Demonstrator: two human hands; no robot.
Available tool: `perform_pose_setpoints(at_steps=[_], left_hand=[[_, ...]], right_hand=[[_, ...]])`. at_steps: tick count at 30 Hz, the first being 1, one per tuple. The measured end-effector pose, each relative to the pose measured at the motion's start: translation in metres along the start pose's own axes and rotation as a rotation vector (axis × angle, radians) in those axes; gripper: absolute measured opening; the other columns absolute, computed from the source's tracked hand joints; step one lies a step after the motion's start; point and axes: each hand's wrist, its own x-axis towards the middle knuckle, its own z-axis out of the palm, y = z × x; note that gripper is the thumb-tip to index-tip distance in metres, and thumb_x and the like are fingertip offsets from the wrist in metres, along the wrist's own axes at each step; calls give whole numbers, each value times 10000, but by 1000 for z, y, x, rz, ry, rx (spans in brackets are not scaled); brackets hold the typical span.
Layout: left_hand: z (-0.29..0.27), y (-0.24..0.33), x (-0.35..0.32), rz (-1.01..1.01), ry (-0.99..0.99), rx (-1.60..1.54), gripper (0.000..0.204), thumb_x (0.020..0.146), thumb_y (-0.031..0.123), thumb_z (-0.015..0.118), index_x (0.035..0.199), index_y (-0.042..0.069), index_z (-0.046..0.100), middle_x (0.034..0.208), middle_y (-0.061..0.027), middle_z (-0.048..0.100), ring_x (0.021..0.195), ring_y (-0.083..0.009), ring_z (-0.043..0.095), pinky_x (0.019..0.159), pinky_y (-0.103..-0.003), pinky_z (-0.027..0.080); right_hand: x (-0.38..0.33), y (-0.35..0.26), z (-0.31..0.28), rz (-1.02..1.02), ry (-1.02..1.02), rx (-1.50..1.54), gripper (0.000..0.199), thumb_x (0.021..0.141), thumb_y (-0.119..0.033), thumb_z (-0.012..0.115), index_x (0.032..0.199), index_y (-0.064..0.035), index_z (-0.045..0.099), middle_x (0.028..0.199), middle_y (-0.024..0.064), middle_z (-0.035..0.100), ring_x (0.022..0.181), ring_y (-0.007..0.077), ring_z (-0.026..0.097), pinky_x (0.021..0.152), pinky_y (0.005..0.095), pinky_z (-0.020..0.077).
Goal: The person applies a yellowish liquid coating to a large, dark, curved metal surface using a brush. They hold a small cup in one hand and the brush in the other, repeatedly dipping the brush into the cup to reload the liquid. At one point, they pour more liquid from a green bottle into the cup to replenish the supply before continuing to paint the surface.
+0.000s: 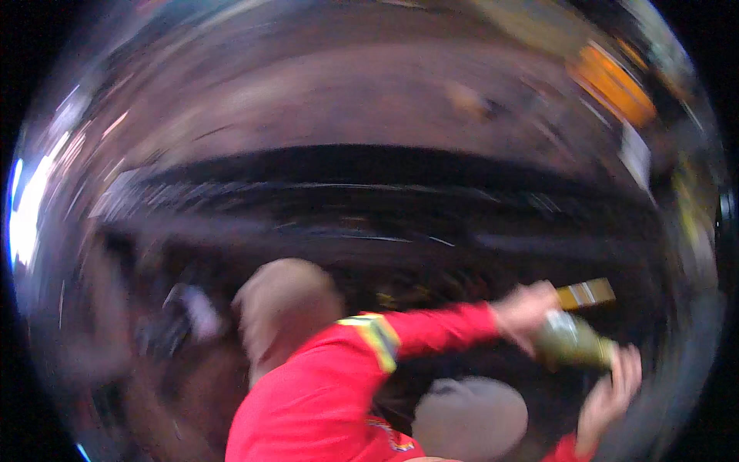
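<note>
Head view, badly blurred: both hands grip a green object.

Dark blurred surface — contents unreadable

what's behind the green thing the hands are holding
Behind the green object, held between the left hand and right hand, a brown-and-white striped piece pokes out. Blur hides what it is.

Bright red long sleeve with yellow-green reflective band at shoulder (stripe edged grey). Olive-green rounded bottle-like object, pale sheen. Brown-gold striped block behind. Surroundings blurred dark, purple-brown.
</note>
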Motion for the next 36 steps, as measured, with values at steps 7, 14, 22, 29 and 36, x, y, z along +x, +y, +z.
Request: perform_pose_setpoints(at_steps=[7,14,22,29,36], left_hand=[[-114,-11,-54,-131,207,420,827,319,324,905,982,6,526,1059,-182,465,966,-335,509,720,-441,489],[-89,-8,-53,-104,219,455,860,320,361,915,990,-14,527,1050,-184,473,974,-336,519,734,-433,506],[-175,-19,-59,-456,306,592,814,413,301,965,1086,78,565,1094,-146,539,990,-348,564,814,-457,518],[-37,-16,-33,-218,200,366,660,563,339,899,981,13,507,1017,-193,499,905,-411,574,727,-488,497],[7,-8,-29,-161,48,337,653,611,269,878,1124,58,533,1039,-187,506,898,-408,586,721,-484,509]], right_hand=[[99,-66,50,-317,108,384,389,807,89,455,1123,31,675,1121,224,629,1140,394,553,1011,506,420],[84,-41,54,-382,138,371,410,779,54,513,1146,-10,686,1095,222,643,1081,422,575,979,520,438],[138,-108,81,-297,243,334,445,757,-59,699,1201,-73,672,1076,128,670,1038,332,604,951,446,440],[40,-66,126,-600,17,-516,375,822,-281,577,1125,-100,703,1289,57,567,1324,249,374,1037,408,301],[6,-43,156,-635,-28,-650,323,842,-300,572,1082,-132,710,1161,13,623,1243,233,418,1023,407,298]])
